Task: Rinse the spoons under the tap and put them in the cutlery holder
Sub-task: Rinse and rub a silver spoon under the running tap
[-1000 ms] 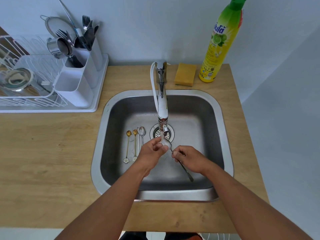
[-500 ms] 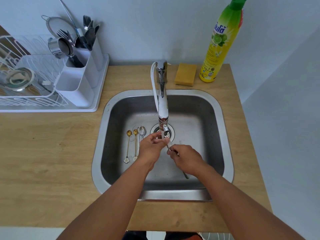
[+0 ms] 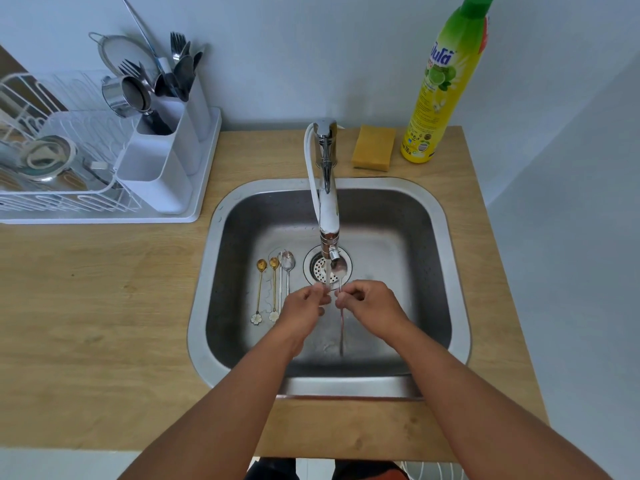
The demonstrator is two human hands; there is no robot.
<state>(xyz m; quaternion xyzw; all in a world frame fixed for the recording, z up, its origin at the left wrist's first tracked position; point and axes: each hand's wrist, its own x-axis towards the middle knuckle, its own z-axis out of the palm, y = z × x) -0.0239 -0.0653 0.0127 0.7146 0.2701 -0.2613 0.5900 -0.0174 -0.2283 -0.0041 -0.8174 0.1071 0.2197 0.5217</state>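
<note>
Over the middle of the square stainless-steel sink (image 3: 450, 258), the right hand (image 3: 372, 308) pinches the thin handle of a long silver spoon (image 3: 340, 271) between thumb and curled fingers. The spoon's bowl sits just under the nozzle of the chrome tap (image 3: 328, 209), above the round drain strainer (image 3: 317, 268), and its handle runs back toward the sink's near wall. A thin stream of water falls just left of the bowl. The left hand (image 3: 304, 308) is close beside the right, fingers curled with the tips at the stream; whether it has hold of the spoon cannot be told.

On the sink floor, toward its left wall, lie two gold spoons with flower-shaped ends (image 3: 259, 292) and, just beside them, silver spoons (image 3: 286, 268), all lengthwise with bowls toward the far wall.

At the worktop's far left corner a white wire dish rack (image 3: 52, 199) carries the white plastic cutlery holder (image 3: 166, 157), with forks and spoons standing in its rear compartment. Behind the sink rest a yellow sponge (image 3: 373, 147) and a tall yellow-green bottle of dish soap (image 3: 440, 98).
</note>
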